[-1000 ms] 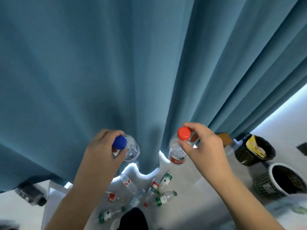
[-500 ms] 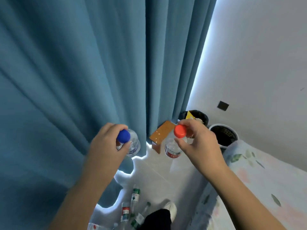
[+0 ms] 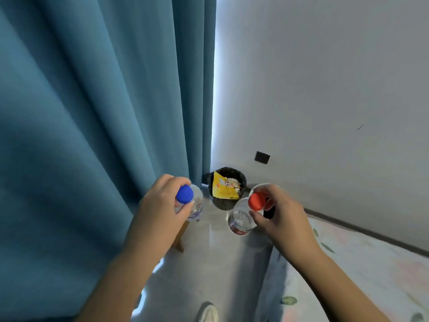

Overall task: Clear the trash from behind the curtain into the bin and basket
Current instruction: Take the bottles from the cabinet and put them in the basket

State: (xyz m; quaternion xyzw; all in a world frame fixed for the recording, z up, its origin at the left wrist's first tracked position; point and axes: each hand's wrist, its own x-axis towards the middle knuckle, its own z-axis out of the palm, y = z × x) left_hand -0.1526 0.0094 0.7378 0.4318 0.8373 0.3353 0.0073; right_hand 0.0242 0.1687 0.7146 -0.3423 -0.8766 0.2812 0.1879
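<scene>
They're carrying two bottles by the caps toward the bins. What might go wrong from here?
1. Each hand pinches only near the cap: the left hand on the blue-capped bottle, the right hand on the red-capped bottle. Such a light grip might slip.
2. The black bin already holds a yellow wrapper reaching its rim, so a dropped bottle may bounce out.
3. The right hand hides most of the white basket, making aim harder.
</scene>
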